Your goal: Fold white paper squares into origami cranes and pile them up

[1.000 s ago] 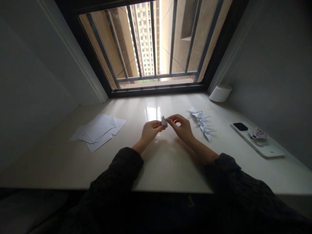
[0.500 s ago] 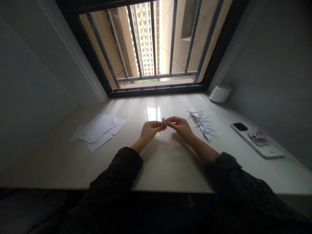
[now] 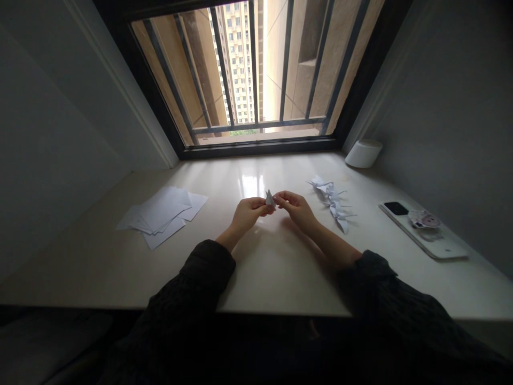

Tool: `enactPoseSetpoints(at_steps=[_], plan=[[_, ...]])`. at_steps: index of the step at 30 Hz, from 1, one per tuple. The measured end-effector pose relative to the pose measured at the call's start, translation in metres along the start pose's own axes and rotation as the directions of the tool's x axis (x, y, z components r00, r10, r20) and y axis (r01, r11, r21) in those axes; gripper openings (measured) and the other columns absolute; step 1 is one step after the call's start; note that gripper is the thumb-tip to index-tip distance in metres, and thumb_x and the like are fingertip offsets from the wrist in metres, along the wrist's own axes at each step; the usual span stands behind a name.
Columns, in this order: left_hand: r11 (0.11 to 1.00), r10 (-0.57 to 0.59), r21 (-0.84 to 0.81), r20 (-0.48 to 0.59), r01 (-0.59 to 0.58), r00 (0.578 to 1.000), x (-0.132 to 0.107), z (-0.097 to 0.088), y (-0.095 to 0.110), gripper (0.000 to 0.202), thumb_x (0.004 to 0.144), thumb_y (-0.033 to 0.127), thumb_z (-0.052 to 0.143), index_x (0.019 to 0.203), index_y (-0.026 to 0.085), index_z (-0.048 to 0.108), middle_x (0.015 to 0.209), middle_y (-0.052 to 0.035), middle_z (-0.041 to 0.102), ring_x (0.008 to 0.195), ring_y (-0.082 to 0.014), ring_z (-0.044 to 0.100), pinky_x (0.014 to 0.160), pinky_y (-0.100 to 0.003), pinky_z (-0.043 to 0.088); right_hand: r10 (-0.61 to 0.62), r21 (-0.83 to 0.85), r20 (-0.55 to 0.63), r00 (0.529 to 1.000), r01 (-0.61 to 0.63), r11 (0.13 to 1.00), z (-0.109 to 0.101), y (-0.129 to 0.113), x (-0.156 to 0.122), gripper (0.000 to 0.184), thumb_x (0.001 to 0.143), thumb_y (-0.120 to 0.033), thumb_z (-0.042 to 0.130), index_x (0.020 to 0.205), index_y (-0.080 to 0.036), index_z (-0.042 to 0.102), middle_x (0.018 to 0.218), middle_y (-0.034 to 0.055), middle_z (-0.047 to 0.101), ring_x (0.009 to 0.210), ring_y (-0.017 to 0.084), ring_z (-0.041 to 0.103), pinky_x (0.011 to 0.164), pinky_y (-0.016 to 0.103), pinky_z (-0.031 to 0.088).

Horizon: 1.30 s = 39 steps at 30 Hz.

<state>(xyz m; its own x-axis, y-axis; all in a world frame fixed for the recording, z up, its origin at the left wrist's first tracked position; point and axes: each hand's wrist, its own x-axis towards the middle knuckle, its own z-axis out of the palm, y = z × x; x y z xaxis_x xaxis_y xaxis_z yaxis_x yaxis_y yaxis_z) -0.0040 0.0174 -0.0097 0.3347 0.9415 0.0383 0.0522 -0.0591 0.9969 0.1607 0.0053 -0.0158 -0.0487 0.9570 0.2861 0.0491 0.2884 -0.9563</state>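
Observation:
A small piece of folded white paper (image 3: 270, 199), its narrow point upward, is held above the windowsill in the middle of the view. My left hand (image 3: 247, 212) pinches it from the left between thumb and fingers. At its right edge, the bent fingertips of my right hand (image 3: 294, 206) close on the paper; the exact contact is too small to see well. Right of my right hand, several folded paper cranes (image 3: 329, 198) lie in a slanting row. Far to the left, loose white paper sheets (image 3: 162, 210) overlap in a pile.
A white phone (image 3: 425, 230) with a round grip on its back lies at the right. Behind it, a white cylindrical object (image 3: 364, 154) leans near the wall. The barred window (image 3: 256, 144) closes off the back, and the pale sill (image 3: 276, 278) ends at a front edge.
The folded paper has turned in my fingers and now shows a broader, flatter face. My right fingertips have shifted slightly. The sheets, cranes and phone lie as before.

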Motion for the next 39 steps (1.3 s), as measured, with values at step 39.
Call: enactPoseSetpoints(at_steps=[39], plan=[[0.996,0.068,0.063,-0.037,-0.066,0.997,0.0033,-0.0045,-0.0017,0.028,0.065,0.04,0.075,0.081,0.017,0.073,0.075,-0.0063,0.072,0.072,-0.0183,0.067,0.066,-0.028,0.047,0.046,-0.013,-0.049,0.998,-0.047,0.999,0.0015,-0.0002,-0.0021,0.031,0.066,-0.049,0.072,0.078,-0.02,0.07,0.079,0.0044,0.068,0.074,0.019,0.061,0.07,0.034,0.047]])
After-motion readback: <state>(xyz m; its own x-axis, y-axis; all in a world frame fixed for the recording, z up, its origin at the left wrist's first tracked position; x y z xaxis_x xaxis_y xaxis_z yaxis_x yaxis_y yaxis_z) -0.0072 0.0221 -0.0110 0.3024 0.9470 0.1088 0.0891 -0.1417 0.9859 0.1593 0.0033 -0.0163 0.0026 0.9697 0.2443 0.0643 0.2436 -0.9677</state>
